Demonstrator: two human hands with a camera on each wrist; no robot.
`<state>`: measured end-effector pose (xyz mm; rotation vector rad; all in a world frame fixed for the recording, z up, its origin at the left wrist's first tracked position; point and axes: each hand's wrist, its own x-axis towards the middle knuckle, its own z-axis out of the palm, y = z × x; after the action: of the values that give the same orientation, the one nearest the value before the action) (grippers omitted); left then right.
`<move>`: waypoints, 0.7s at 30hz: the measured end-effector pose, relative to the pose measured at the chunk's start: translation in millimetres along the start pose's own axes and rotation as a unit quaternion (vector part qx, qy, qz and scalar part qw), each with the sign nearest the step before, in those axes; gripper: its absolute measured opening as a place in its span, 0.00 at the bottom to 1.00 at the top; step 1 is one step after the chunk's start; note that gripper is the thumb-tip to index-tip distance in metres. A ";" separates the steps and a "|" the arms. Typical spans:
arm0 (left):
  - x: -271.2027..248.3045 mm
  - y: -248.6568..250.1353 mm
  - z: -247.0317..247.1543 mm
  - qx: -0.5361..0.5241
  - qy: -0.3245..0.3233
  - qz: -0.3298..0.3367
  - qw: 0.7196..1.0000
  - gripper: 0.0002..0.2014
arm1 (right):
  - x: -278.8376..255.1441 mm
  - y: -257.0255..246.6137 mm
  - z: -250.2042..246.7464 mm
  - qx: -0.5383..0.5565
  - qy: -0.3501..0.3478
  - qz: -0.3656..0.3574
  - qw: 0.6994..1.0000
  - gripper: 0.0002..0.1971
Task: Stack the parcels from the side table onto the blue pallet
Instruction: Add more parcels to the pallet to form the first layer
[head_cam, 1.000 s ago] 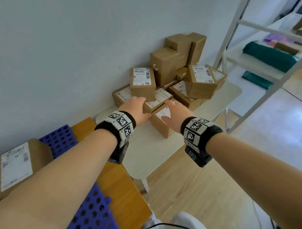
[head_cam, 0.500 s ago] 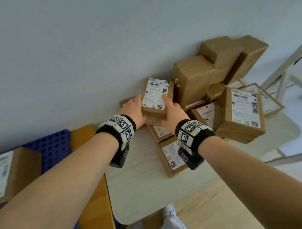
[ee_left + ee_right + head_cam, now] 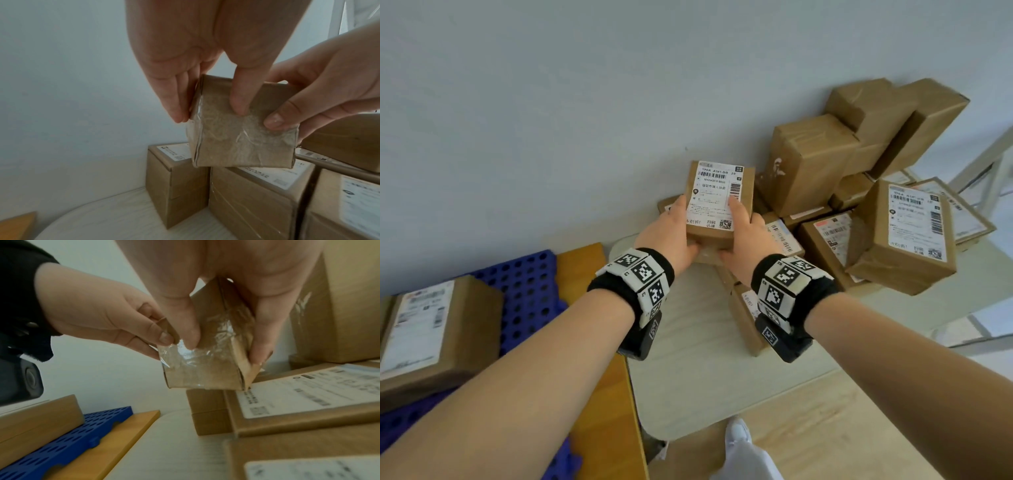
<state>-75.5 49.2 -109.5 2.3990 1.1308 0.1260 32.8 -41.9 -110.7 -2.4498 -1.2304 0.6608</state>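
Note:
A small brown parcel (image 3: 717,202) with a white shipping label hangs above the pile on the side table (image 3: 698,370). My left hand (image 3: 671,233) grips its left side and my right hand (image 3: 744,236) grips its right side, thumbs on the label. In the left wrist view the parcel (image 3: 242,134) shows its taped end between my left hand's fingers (image 3: 174,104) and the other hand. The right wrist view shows the same taped parcel (image 3: 207,363) pinched by both hands. The blue pallet (image 3: 527,294) lies to the left with one labelled parcel (image 3: 431,329) on it.
Many more brown parcels (image 3: 900,236) are heaped against the wall on the table's far right side. A wooden board (image 3: 599,404) runs between pallet and table. A white shelf frame (image 3: 993,164) stands at the right edge. My white shoe (image 3: 736,431) shows on the floor.
Both hands closed round the small parcel and lifted it off the pile, toward me. My view has moved closer to the table and turned left.

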 end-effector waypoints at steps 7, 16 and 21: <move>-100.6 -52.7 -28.6 0.032 0.021 0.034 0.999 0.30 | -88.3 -56.6 49.1 0.024 0.026 -0.012 0.999 0.42; -258.1 -149.2 -66.2 0.014 -0.010 0.014 1.000 0.30 | -221.0 -142.8 137.6 0.033 -0.005 -0.030 0.999 0.43; -308.4 -195.4 -65.6 0.023 -0.028 -0.051 0.998 0.30 | -258.2 -169.9 173.9 0.004 -0.053 -0.060 0.997 0.45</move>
<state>-432.9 -50.1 -105.3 2.3636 1.2396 -0.0022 -307.8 -140.5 -109.7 -2.3399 -1.3990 0.7691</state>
